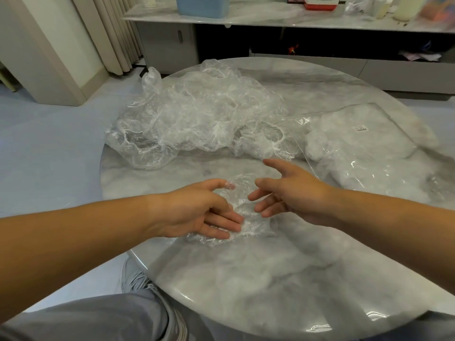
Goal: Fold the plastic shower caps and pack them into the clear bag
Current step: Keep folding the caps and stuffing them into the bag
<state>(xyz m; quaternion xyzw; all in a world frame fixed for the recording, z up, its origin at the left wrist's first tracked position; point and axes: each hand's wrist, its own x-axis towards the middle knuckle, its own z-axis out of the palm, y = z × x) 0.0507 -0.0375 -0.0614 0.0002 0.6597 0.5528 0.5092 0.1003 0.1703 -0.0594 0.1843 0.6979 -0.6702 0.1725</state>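
One shower cap [251,225] lay crumpled on the table [270,279] under the left hand [197,210], whose straight fingers rested on it. The right hand [293,195] hovered just beside, fingers spread, holding nothing. A pile of caps [197,114] sat farther back, the clear bag [369,153] at right.

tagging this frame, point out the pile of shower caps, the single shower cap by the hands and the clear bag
pile of shower caps [197,114]: head view, middle of the heap
single shower cap [256,226]: head view, crumpled lower middle
clear bag [379,119]: head view, flat upper wall
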